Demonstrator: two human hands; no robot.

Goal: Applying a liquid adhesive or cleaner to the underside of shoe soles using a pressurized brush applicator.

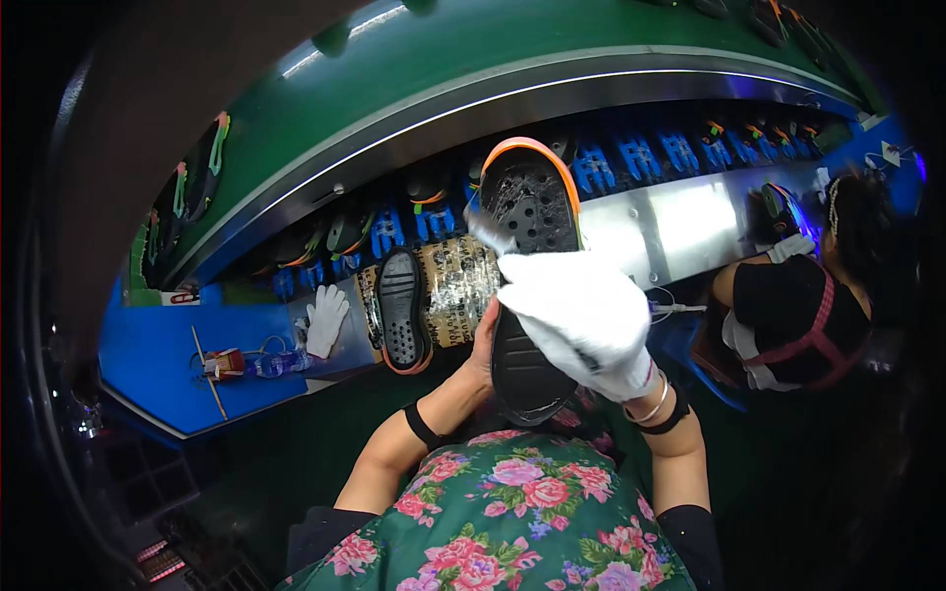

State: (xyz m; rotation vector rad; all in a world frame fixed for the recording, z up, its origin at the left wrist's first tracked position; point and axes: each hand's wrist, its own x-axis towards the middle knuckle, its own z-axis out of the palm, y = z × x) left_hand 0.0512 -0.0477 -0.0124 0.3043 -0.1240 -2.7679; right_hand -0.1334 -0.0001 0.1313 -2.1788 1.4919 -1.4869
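Note:
A black shoe sole [527, 207] with an orange rim and round holes is held up lengthwise in front of me. My bare left hand [484, 340] grips its left edge. My right hand [581, 320], in a white glove, is closed over the sole around a small brush [490, 232]; the glove hides its handle. The pale bristles are at the sole's upper left edge, and wet-looking streaks shine on its surface. To the left, a second black sole [401, 310] with an orange rim lies on a taped cardboard sheet [448, 281].
A white glove [327, 320] lies on the metal ledge at left, near a clear bottle [281, 363] on a blue table [163, 360]. Blue shoe holders [639, 158] line the conveyor behind, below a green belt [552, 34]. At right sits a co-worker [788, 305].

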